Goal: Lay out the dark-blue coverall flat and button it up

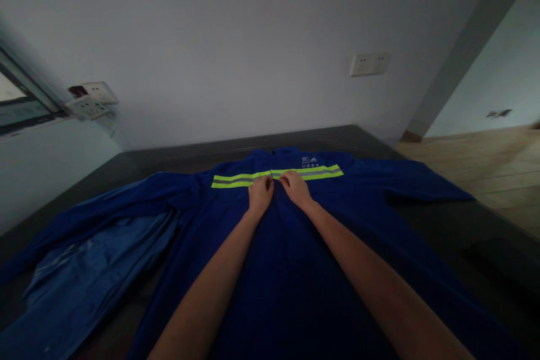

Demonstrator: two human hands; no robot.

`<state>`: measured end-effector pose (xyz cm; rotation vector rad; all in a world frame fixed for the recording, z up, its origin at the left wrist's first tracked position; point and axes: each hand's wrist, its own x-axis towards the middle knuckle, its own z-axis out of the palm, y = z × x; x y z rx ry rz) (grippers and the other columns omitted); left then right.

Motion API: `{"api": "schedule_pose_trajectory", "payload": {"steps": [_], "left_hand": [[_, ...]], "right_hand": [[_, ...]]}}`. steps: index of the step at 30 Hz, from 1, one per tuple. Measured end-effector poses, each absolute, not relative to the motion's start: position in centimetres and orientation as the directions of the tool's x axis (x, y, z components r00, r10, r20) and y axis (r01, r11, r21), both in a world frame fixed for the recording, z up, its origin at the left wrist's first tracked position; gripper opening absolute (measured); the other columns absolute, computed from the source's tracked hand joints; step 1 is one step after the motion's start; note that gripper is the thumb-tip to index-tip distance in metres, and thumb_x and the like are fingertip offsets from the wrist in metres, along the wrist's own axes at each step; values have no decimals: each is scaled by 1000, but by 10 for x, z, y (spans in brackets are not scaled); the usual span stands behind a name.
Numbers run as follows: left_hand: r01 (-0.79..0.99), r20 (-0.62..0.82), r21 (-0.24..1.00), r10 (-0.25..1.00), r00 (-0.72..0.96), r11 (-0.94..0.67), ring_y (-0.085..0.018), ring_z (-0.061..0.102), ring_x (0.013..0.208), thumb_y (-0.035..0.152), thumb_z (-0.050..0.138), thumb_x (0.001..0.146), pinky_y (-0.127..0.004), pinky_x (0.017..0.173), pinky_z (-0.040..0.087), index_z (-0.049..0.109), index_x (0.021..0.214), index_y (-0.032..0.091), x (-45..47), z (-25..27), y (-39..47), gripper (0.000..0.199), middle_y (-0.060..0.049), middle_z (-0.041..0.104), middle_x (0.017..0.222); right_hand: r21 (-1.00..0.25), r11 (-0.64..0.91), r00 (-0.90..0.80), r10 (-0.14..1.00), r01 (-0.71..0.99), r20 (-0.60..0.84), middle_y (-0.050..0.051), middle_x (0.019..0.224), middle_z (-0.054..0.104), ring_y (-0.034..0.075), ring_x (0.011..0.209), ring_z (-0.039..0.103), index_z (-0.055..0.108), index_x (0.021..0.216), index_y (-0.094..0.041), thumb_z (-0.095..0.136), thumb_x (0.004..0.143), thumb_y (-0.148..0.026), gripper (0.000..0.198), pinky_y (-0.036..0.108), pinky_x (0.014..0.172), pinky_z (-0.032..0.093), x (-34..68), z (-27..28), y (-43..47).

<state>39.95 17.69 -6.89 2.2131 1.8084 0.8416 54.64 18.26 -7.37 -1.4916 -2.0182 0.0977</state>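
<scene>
Blue garment [287,253], spread flat, lime-and-grey chest band [231,181]

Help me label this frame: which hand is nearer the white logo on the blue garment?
Right: the right hand is just below and slightly left of the white logo; the left hand is farther left on the blue garment.

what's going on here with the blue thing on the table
A person's left hand and right hand are close together at the middle of a blue garment spread on a dark table, by its yellow-green stripe. Exactly what they pinch is too small to tell. Lighter blue cloth lies at the left.
</scene>
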Motion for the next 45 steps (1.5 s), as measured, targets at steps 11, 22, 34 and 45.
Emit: {"api": "schedule_pose_trajectory", "payload": {"steps": [11, 22, 34, 45], "left_hand": [[952, 185, 213, 966, 183, -222, -28, 32, 137, 36, 35, 96, -48, 114, 20, 46, 137, 23, 393, -70, 172, 45, -6, 42, 147], [973, 152, 156, 977, 147, -171, -27, 27, 140, 40, 27, 96, -49, 114, 18, 38, 143, 23, 392, -73, 175, 51, -4, 33, 152], [946, 253, 261, 959, 126, -193, -30, 33, 136, 37, 39, 92, -52, 112, 20, 49, 134, 23, 389, -82, 182, 45, -8, 42, 146], [822, 378, 408, 893, 244, -397, -20, 54, 112, 12, 42, 87, -34, 97, 40, 60, 111, 18, 390, -45, 139, 30, -10, 60, 117]], "right_hand": [[-248, 172, -107, 961, 953, 254, 8, 147, 41, 29, 135, 33, 52, 133, -24, 37, 97, -35, 41, 54, 109, 19, 556, -80, 176], [-201, 125, -87, 978, 971, 191, 6, 151, 34, 28, 139, 26, 43, 140, -25, 29, 98, -40, 46, 53, 111, 17, 557, -80, 180], [-245, 195, -124, 952, 950, 278, 10, 138, 50, 25, 131, 37, 57, 126, -20, 38, 97, -31, 37, 45, 106, 26, 557, -66, 180], [-310, 369, -288, 917, 876, 275, 3, 96, 66, 16, 95, 58, 64, 97, -21, 50, 90, -20, 16, 24, 81, 39, 541, -25, 88]]}}
